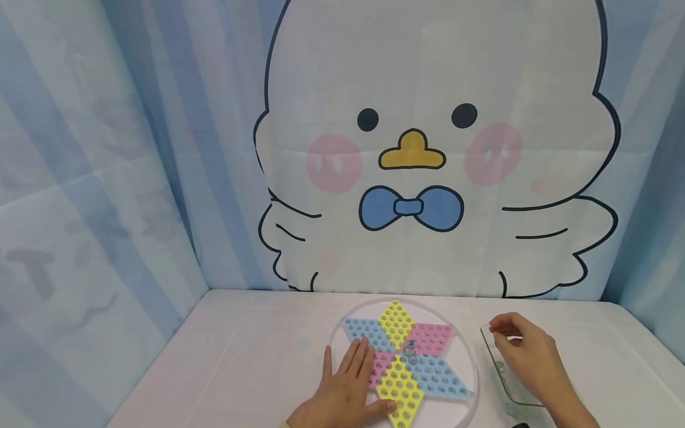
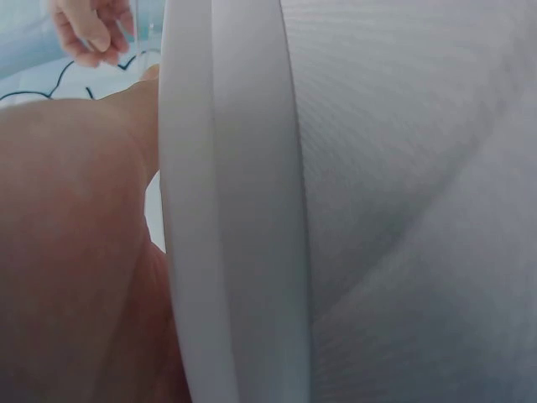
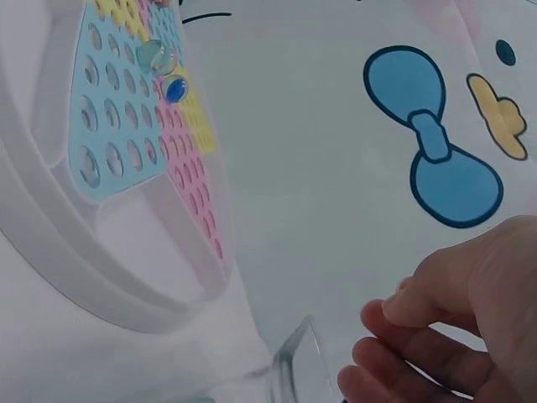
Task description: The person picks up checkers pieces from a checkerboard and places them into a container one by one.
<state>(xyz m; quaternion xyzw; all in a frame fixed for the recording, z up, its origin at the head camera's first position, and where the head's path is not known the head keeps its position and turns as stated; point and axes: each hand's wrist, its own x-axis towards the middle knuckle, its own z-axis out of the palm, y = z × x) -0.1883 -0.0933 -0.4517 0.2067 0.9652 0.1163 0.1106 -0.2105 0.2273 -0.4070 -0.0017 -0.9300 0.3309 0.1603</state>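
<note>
The left hand (image 1: 348, 392) lies flat, fingers straight, on the star-patterned marble board (image 1: 409, 365), steadying it; the right hand (image 1: 527, 351) hovers with fingertips pinched over the clear tray (image 1: 495, 371) beside the board, probably on a marble, though none shows between them; next, a careful carry to a hole near the two marbles (image 3: 164, 71) already seated; the tray's contents are largely hidden.

The head camera looks down from above at the star game board (image 1: 402, 362). The left wrist camera sits very close to its white rim at 9 o'clock. The right wrist camera looks from 3 o'clock and shows the same board (image 3: 126, 109).
</note>
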